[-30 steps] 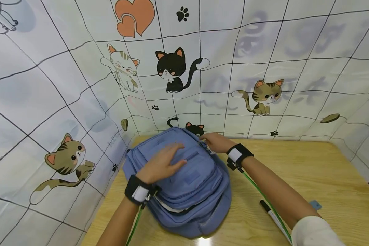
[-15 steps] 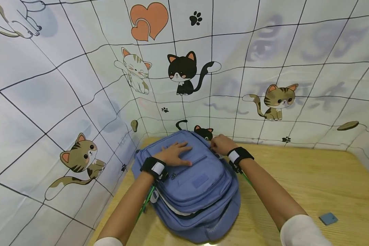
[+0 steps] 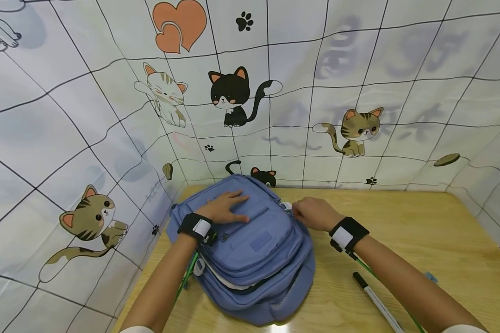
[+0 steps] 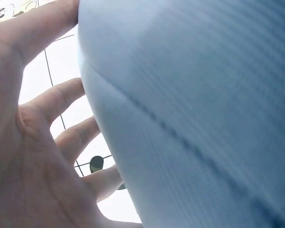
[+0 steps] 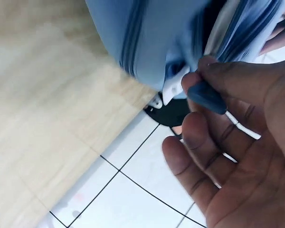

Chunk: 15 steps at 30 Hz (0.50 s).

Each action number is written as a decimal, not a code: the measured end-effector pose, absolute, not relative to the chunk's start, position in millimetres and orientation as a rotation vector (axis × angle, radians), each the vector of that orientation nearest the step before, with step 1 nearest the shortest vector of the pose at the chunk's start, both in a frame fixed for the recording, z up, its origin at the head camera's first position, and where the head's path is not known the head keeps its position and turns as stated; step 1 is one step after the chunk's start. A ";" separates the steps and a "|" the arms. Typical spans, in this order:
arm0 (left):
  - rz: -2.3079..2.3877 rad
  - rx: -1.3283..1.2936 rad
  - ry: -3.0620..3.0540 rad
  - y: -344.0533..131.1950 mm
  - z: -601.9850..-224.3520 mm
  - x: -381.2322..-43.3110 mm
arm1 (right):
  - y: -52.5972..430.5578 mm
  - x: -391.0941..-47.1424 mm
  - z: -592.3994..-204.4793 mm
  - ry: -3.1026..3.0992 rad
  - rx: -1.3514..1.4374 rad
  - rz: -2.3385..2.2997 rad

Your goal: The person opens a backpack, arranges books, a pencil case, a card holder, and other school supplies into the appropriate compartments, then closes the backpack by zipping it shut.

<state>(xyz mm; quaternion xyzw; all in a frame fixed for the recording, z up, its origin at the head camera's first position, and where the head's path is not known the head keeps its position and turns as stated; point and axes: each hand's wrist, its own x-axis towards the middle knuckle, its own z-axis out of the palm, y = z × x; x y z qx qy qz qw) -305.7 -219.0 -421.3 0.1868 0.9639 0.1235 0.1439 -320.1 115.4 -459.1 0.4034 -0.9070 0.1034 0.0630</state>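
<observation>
A blue backpack (image 3: 271, 222) lies on the table in the head view, its front panel facing up. My left hand (image 3: 222, 208) rests on that panel with spread fingers; the left wrist view shows its fingertips touching the blue fabric. At the bag's right side, my right hand (image 3: 318, 213) pinches a blue zipper pull (image 5: 206, 96) between thumb and index finger. Its other fingers are loosely bent in the right wrist view. Beside the pull, the bag's side gapes, with pale material (image 5: 223, 28) visible inside. The right hand's fingertips are hard to see in the head view.
A black-capped marker (image 3: 377, 300) lies on the wooden table (image 3: 400, 231) at right, near a small blue piece (image 3: 431, 277) partly behind my right forearm. A cat-printed white sheet (image 3: 291, 111) hangs behind and at both sides.
My left hand has come down onto the backpack's front panel. My right hand has moved along the bag's right side, toward me and rightward. A pale patch now shows at the bag's right edge.
</observation>
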 end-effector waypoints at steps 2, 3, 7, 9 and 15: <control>0.355 0.530 2.783 -220.1 -420.2 -305.2 | 122.0 -306.1 -457.2 -2.748 1.223 0.338; 0.354 0.528 2.786 -220.4 -419.4 -304.9 | 124.9 -299.3 -456.7 -2.757 1.221 0.360; 0.353 0.520 2.788 -221.3 -415.4 -303.3 | 137.0 -274.7 -453.7 -2.779 1.243 0.479; 0.346 0.517 2.791 -222.2 -414.4 -302.8 | 141.7 -264.7 -452.8 -2.791 1.257 0.553; 0.330 0.506 2.797 -224.0 -416.5 -307.3 | 146.2 -244.0 -445.3 -2.826 1.300 0.678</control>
